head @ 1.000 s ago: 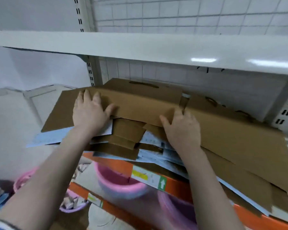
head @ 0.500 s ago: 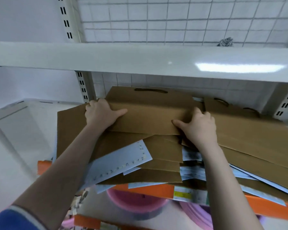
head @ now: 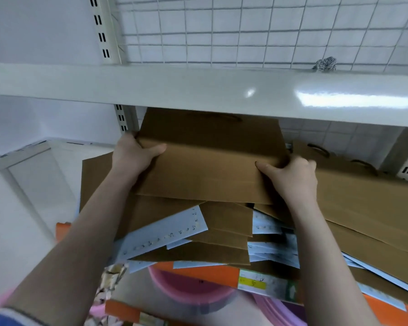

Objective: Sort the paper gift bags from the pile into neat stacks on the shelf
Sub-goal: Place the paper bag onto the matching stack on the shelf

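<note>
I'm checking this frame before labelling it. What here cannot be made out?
- Head view: the top brown paper gift bag has its far edge and handle behind the white upper shelf.
- Fingers of the left hand and right hand curl under it.
- Print on the pale blue bags is too blurred.

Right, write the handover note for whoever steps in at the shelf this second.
Left hand grips the left edge of the top brown bag, thumb on top. Right hand grips its right edge the same way.
That bag lies flat on the mixed pile of brown and pale blue bags, its far end under the upper shelf board.
More brown bags lie slanted to the right.
Done: no neat stack visible yet.
Left: sort the brown and blue bags into separate squared stacks.
</note>
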The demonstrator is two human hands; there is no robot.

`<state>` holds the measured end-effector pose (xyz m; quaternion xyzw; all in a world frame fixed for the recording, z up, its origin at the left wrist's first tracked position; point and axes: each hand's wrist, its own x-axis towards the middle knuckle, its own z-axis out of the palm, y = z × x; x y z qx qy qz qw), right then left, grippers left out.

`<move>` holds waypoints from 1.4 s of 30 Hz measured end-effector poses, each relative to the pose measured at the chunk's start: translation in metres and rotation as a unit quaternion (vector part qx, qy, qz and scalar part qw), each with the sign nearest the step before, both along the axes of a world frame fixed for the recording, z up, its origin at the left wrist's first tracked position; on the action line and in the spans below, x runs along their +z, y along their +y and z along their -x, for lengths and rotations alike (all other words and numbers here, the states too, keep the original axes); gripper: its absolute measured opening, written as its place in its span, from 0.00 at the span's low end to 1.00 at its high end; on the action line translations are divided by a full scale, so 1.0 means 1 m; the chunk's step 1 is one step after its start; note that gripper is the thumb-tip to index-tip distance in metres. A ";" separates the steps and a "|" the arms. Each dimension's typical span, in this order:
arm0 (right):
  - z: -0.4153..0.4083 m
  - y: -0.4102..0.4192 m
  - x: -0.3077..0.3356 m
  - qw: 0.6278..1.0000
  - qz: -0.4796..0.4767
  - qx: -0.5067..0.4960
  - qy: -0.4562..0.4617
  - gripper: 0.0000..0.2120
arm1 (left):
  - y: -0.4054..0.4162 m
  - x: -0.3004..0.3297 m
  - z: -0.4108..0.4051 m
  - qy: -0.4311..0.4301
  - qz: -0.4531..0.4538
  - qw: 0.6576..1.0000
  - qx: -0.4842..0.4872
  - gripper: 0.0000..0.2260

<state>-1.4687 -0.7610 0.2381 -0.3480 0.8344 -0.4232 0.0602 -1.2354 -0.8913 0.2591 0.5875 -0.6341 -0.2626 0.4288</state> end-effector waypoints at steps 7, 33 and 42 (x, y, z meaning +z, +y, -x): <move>0.006 0.009 -0.010 0.999 -0.020 0.035 0.036 0.29 | 0.025 -0.006 -0.002 -0.004 -0.012 0.999 0.044 0.29; -0.049 0.212 -0.024 0.991 -0.024 -0.027 0.126 0.28 | 0.210 -0.028 -0.029 -0.134 0.048 0.990 -0.002 0.32; -0.026 0.343 -0.044 0.985 -0.084 -0.089 0.120 0.29 | 0.316 -0.048 0.020 -0.132 0.040 0.988 -0.074 0.34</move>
